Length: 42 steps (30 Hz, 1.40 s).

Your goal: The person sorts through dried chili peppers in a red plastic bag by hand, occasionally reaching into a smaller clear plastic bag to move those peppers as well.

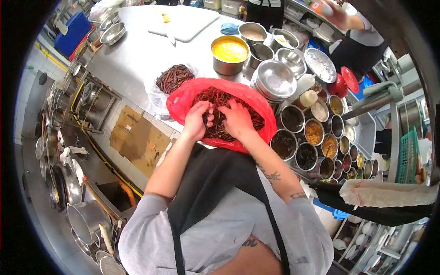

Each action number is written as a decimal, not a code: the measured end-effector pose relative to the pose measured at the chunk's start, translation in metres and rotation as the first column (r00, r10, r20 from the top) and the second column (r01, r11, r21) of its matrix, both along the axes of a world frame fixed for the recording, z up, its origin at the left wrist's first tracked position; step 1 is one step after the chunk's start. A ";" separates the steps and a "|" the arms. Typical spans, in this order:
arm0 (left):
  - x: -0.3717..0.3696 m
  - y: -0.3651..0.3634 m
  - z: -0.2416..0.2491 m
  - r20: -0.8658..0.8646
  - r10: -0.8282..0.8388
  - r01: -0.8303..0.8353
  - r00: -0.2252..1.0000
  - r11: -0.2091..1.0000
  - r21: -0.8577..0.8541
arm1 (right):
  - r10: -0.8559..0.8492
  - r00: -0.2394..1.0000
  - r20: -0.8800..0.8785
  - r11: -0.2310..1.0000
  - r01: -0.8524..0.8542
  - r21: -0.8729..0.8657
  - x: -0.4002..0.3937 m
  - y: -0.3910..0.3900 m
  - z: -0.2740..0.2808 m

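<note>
A red plastic bag [181, 101] stands wide open in front of me, holding many dried chilies [213, 95]. Inside its mouth, my left hand [199, 120] is closed, fingers curled round what looks like a dried chili, mostly hidden. Beside it, my right hand [237, 120] reaches down with bent fingers closed among the chilies; its fingertips are partly covered. Just left of the red bag, a clear plastic bag [158, 97] holds a second heap of dark red dried chilies [174, 79].
Behind the bag on the steel table [133, 55] are a pot of yellow liquid [229, 49], stacked steel bowls [276, 79] and a white cutting board [195, 23] with a knife [169, 33]. Seasoning containers [314, 132] crowd the right. A co-worker's hand [337, 17] shows at upper right.
</note>
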<state>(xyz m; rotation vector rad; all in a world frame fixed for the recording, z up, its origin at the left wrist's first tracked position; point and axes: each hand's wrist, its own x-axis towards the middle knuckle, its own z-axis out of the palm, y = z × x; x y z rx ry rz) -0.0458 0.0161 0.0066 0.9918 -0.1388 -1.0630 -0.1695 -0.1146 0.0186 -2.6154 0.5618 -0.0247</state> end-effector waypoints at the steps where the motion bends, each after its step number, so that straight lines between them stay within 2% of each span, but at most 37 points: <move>1: 0.000 0.001 -0.003 -0.015 0.007 -0.007 1.000 1.000 -0.026 | -0.007 0.999 0.049 1.000 0.006 0.010 -0.004 -0.001 -0.007; 7: -0.005 0.001 -0.007 -0.001 -0.022 0.022 1.000 1.000 0.020 | -0.160 0.964 0.214 0.976 0.123 0.178 -0.020 -0.019 -0.012; 10: -0.004 0.000 -0.008 0.044 -0.039 0.037 0.998 0.998 0.044 | -0.280 0.919 0.278 0.909 0.161 0.384 -0.027 -0.025 -0.020; 14: 0.000 -0.001 -0.005 0.096 -0.044 0.041 0.994 0.999 0.036 | -0.402 0.907 0.126 0.764 0.257 0.592 -0.032 -0.036 -0.021; 16: 0.002 -0.002 -0.001 0.153 -0.069 0.061 0.986 0.996 0.060 | -0.423 0.891 0.165 0.771 0.258 0.582 -0.033 -0.033 -0.008; 18: 0.001 -0.004 -0.001 0.339 -0.132 0.087 0.931 0.986 0.143 | -0.460 0.869 0.182 0.715 0.241 0.657 -0.032 -0.035 -0.016; 21: -0.004 -0.009 0.003 0.618 -0.210 0.085 0.757 0.970 0.225 | -0.483 0.863 0.147 0.687 0.269 0.675 -0.029 -0.035 -0.023; 24: -0.009 -0.014 0.005 0.726 -0.226 0.095 0.650 0.971 0.218 | -0.481 0.861 0.166 0.675 0.243 0.697 -0.029 -0.032 -0.019; 25: -0.010 -0.013 0.010 0.679 -0.296 0.137 0.672 0.950 0.279 | -0.474 0.861 0.183 0.677 0.223 0.702 -0.030 -0.030 -0.015; 28: -0.015 -0.015 0.022 0.774 -0.419 0.150 0.475 0.905 0.398 | -0.464 0.858 0.219 0.677 0.185 0.712 -0.031 -0.025 -0.003; 29: -0.018 -0.016 0.021 0.813 -0.346 0.138 0.469 0.937 0.320 | -0.469 0.855 0.220 0.675 0.187 0.713 -0.030 -0.024 -0.002; 32: -0.018 -0.017 0.015 0.824 -0.335 0.128 0.456 0.941 0.312 | -0.530 0.803 0.271 0.671 0.201 0.714 -0.029 -0.023 -0.002; 33: -0.015 -0.017 0.006 0.829 -0.308 0.138 0.467 0.951 0.275 | -0.557 0.776 0.295 0.669 0.209 0.713 -0.029 -0.024 -0.003; 35: -0.008 -0.015 -0.015 0.834 -0.253 0.157 0.490 0.967 0.201 | -0.580 0.745 0.329 0.603 0.121 0.789 -0.031 -0.029 -0.007; 36: -0.006 -0.014 -0.016 0.668 -0.305 0.266 0.679 0.950 0.164 | -0.591 0.729 0.344 0.567 0.073 0.821 -0.031 -0.031 -0.008; 37: -0.004 -0.013 -0.016 0.455 -0.362 0.357 0.814 0.929 0.099 | -0.624 0.715 0.316 0.452 0.000 0.892 -0.031 -0.031 -0.009; 38: -0.003 -0.011 -0.017 0.212 -0.418 0.425 0.884 0.905 0.012 | -0.619 0.725 0.302 0.431 -0.008 0.902 -0.031 -0.030 -0.010; 39: -0.010 -0.015 -0.013 0.164 -0.342 0.361 0.925 0.927 -0.104 | -0.614 0.735 0.289 0.412 -0.015 0.911 -0.031 -0.027 -0.008; 40: -0.010 -0.016 -0.011 0.164 -0.314 0.336 0.935 0.932 -0.133 | -0.608 0.744 0.277 0.392 -0.022 0.920 -0.031 -0.024 -0.007; 42: -0.009 -0.019 -0.007 0.159 -0.257 0.286 0.953 0.939 -0.193 | -0.538 0.770 0.342 0.451 -0.080 0.889 -0.031 -0.021 -0.009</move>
